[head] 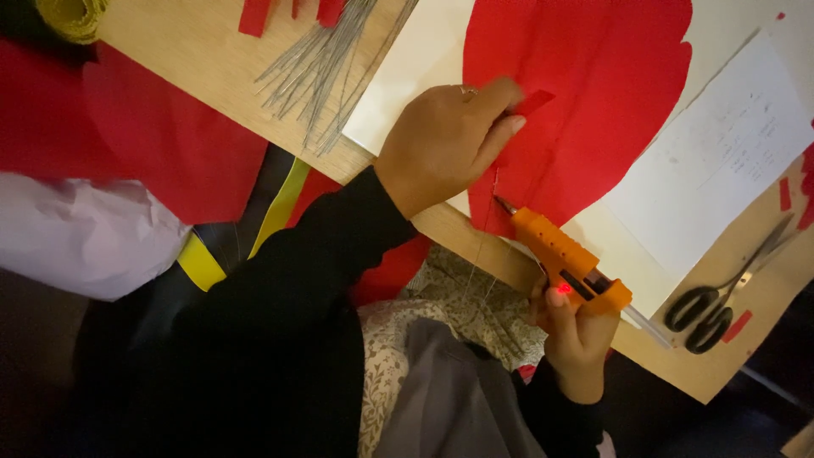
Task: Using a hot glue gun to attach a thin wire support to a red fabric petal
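Note:
My left hand (445,140) presses down on a large sheet of red crepe paper (585,93) and pinches a small red paper strip (534,102) against it. A thin wire runs along the sheet's near edge, just under my fingers. My right hand (577,339) grips an orange glue gun (564,259). Its nozzle touches the near edge of the red sheet, right below my left hand.
White paper sheets (712,153) lie under and right of the red one on the wooden table (212,68). Black-handled scissors (721,297) rest at the right edge. A bundle of thin wires (326,59) lies at the top, with more red paper (144,136) at left.

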